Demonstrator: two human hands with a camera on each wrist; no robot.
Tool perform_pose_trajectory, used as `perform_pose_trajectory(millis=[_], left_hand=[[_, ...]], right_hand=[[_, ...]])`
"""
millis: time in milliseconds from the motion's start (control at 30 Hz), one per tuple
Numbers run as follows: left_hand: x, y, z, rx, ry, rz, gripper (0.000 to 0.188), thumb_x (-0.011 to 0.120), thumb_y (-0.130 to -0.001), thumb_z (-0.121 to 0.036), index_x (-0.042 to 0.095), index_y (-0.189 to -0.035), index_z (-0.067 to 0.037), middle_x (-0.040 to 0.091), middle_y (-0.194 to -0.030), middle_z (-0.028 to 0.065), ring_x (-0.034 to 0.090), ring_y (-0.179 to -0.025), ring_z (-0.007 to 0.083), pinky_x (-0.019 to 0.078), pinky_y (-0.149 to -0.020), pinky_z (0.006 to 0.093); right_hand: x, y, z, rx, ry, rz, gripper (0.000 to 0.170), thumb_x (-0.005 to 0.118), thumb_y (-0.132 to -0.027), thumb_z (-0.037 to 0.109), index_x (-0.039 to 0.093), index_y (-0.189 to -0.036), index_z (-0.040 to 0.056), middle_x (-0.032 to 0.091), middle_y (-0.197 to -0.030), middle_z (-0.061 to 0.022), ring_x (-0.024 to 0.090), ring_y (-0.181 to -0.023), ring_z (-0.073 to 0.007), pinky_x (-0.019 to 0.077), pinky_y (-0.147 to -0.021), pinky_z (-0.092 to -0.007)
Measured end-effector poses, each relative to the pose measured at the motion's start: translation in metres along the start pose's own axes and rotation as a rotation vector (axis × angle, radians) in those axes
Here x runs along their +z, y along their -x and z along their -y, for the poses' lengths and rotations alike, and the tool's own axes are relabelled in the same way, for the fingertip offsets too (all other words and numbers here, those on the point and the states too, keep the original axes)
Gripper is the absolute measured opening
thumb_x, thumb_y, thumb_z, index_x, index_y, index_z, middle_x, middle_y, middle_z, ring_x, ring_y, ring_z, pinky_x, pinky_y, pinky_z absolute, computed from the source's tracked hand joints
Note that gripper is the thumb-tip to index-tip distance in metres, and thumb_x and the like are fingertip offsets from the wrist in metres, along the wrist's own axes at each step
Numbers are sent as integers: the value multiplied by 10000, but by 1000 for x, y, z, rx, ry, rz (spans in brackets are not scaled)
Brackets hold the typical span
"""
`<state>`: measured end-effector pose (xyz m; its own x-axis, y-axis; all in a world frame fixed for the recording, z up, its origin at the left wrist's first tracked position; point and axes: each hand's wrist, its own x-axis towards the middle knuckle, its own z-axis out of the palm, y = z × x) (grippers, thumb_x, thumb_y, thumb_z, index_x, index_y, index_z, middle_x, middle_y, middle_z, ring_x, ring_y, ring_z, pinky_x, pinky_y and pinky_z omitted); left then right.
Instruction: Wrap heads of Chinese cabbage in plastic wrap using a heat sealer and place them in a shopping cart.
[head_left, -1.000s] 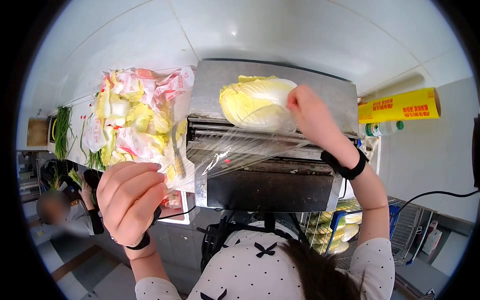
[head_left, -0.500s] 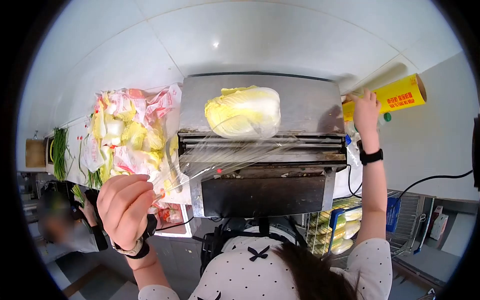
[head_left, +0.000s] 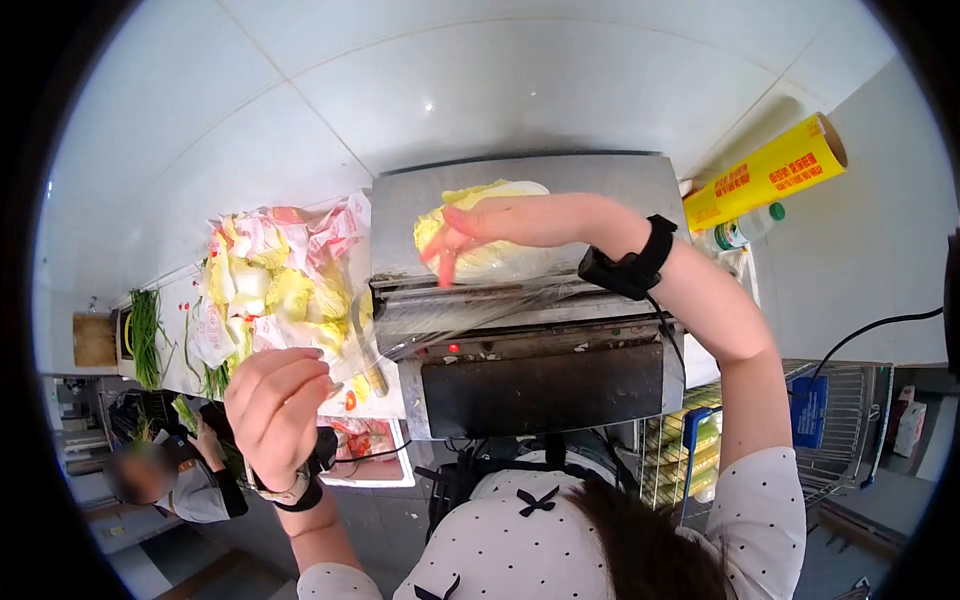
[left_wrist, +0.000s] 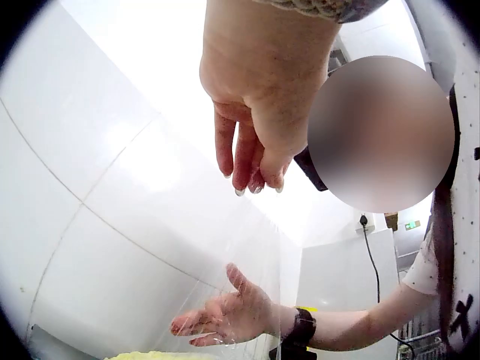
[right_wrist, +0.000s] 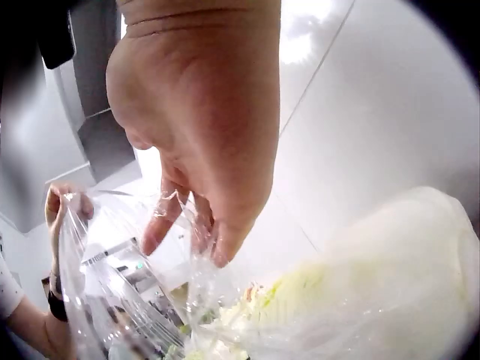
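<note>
Glossy pale wall tiles (head_left: 480, 90) curve behind a smooth, dull metal plate (head_left: 610, 180). From my distant seat, I see a cabbage (head_left: 505, 262), oblong, crinkled and yellow-white, lying on that plate behind the rollers. Thin, shiny plastic wrap (head_left: 430, 330) stretches in creases from it towards my left hand (head_left: 275, 410), whose fingertips pinch the edge. My right hand (head_left: 465, 225) reaches across above the cabbage, fingers apart, with film against them. Ruffled loose leaves (head_left: 290, 290) lie among crumpled printed wrappers (head_left: 340, 228) on the left; on the right, a yellow cardboard tube (head_left: 765, 178) sits beside a green-capped clear bottle (head_left: 745, 228).
</note>
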<state>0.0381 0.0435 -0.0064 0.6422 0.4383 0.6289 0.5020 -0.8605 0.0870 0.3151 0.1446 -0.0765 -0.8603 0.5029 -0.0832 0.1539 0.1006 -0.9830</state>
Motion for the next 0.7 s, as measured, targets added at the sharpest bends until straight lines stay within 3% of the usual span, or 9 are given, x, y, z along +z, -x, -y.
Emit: perform_pose_trajectory(millis=[33, 67, 167, 200, 300, 400, 500, 600, 700], left_hand=[[-1, 0, -1, 7, -4, 8, 201, 649, -595, -26, 582, -783, -18, 600, -768, 80, 613, -715, 251, 479, -594, 328], [-3, 1, -2, 14, -10, 14, 204, 649, -592, -29, 583, -785, -22, 600, -772, 76, 614, -719, 248, 479, -594, 326], [-5, 2, -4, 28, -24, 29, 223, 650, -584, -42, 583, -797, -39, 603, -787, 62, 617, -734, 235, 481, -595, 318], [-5, 2, -4, 31, -24, 33, 225, 651, -585, -43, 582, -799, -41, 603, -789, 62, 617, -736, 234, 482, -594, 318], [-5, 2, -3, 39, -24, 29, 234, 655, -589, -32, 580, -810, -42, 602, -788, 63, 616, -738, 233, 482, -597, 318], [-6, 2, -3, 33, -32, 21, 243, 661, -585, -23, 580, -814, -39, 600, -786, 66, 615, -740, 235, 483, -600, 320], [-4, 2, 0, 35, -33, 12, 240, 665, -583, -15, 581, -807, -34, 600, -786, 71, 613, -739, 240, 481, -600, 323], [-5, 0, 1, 31, -45, 7, 223, 664, -592, -2, 581, -799, -21, 600, -785, 83, 607, -730, 251, 474, -597, 328], [-3, -4, 5, 11, -54, -16, 206, 655, -605, 15, 578, -796, -3, 599, -779, 96, 601, -720, 262, 465, -596, 333]], right_hand=[[-1, -7, -8, 11, -31, 65, 800, 176, -883, 639, 646, -897, -8, 537, -1178, -146, 469, -1135, -229, 337, -990, -322], [-1, -6, -14, 16, -64, 12, 753, 236, -887, 627, 648, -835, -1, 597, -1038, -148, 533, -1003, -209, 380, -934, -303], [-8, 5, -17, 35, -73, -68, 719, 260, -894, 611, 642, -799, 10, 629, -925, -112, 561, -856, -188, 415, -869, -289], [-8, 10, -15, 68, -94, -135, 605, 340, -910, 535, 624, -781, 17, 640, -850, -70, 561, -802, -143, 428, -829, -275], [-9, 29, -3, 9, 0, -132, 393, 487, -899, 368, 606, -793, 9, 635, -822, -52, 559, -781, -118, 438, -795, -260], [-9, 50, 7, 85, 65, -186, 104, 577, -841, 107, 563, -805, 10, 631, -842, -50, 582, -862, -120, 430, -829, -270], [-12, 67, 8, 46, 117, -259, 52, 578, -826, 50, 585, -846, 2, 637, -828, -51, 592, -834, -123, 446, -795, -265], [-7, 79, 19, 4, 275, -488, 94, 550, -840, 38, 606, -906, 3, 645, -828, -57, 601, -802, -131, 461, -771, -266], [3, 89, 28, -78, 802, -710, 136, 527, -852, 30, 614, -954, 5, 649, -817, -62, 609, -772, -139, 472, -753, -271]])
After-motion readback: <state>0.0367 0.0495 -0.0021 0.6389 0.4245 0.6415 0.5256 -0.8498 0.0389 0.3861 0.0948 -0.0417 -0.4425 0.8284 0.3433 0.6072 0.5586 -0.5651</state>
